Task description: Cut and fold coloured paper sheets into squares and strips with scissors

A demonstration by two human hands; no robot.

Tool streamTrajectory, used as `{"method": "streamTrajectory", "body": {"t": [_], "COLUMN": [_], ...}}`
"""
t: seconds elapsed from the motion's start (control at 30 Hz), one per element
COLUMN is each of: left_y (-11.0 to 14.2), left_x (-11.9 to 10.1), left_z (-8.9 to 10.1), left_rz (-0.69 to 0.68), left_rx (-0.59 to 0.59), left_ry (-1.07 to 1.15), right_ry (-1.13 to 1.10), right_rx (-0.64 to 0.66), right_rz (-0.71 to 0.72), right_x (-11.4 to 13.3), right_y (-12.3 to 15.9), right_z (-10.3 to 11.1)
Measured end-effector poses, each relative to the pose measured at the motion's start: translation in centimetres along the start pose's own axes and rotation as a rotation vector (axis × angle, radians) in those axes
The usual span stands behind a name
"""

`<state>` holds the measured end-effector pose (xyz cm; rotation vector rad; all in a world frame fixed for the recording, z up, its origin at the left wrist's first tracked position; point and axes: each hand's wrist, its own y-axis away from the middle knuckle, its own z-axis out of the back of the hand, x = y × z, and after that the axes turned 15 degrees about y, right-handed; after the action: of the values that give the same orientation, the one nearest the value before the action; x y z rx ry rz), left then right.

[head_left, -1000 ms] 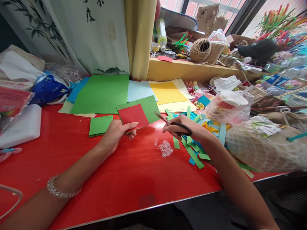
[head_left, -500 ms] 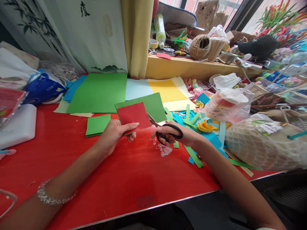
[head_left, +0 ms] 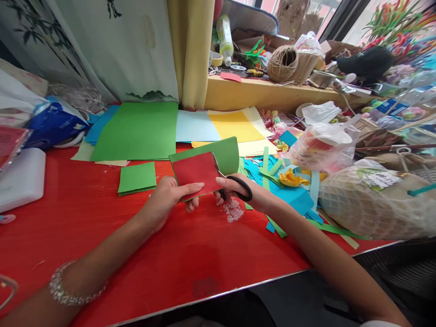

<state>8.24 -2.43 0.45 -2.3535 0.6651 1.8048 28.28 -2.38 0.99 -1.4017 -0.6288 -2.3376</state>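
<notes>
My left hand (head_left: 175, 195) pinches a red paper square (head_left: 197, 171) together with a larger green paper sheet (head_left: 225, 152) behind it, thumb on the red face. My right hand (head_left: 241, 193) grips black-handled scissors (head_left: 245, 187), fingers in the loops. The scissor blades lie along the right edge of the red square, against the green sheet; how far they are parted is hard to see. Left of the hands, a small stack of green paper squares (head_left: 137, 177) lies on the red table (head_left: 153, 268).
Large green (head_left: 136, 131), light blue and yellow sheets (head_left: 235, 126) lie at the back. Blue and green paper scraps (head_left: 293, 200) heap to the right, beside a net-wrapped bundle (head_left: 374, 204). A twine ball (head_left: 282, 63) sits on the cluttered ledge. A white container (head_left: 23, 179) stands left.
The scissors have moved up along the red square's right edge into the green sheet. The sheet's right part now bends upward. Both hands have shifted slightly, and the view has moved a little.
</notes>
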Motion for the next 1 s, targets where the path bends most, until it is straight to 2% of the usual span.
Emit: {"method": "streamTrajectory", "body": {"t": [0.37, 0.63, 1.0], "left_y": [0.0, 0.0, 0.1], "left_x": [0.4, 0.6, 0.7], "left_z": [-0.1, 0.0, 0.1], "left_rz": [-0.045, -0.045, -0.048], "left_rx": [0.004, -0.001, 0.007], "left_ry": [-0.04, -0.039, -0.065], "right_ry": [0.067, 0.09, 0.118], "right_rx": [-0.134, -0.185, -0.229], "right_rz": [-0.009, 0.015, -0.024], "right_x": [0.3, -0.3, 0.7], "right_y": [0.1, -0.1, 0.4], "right_z": [-0.9, -1.3, -1.9]}}
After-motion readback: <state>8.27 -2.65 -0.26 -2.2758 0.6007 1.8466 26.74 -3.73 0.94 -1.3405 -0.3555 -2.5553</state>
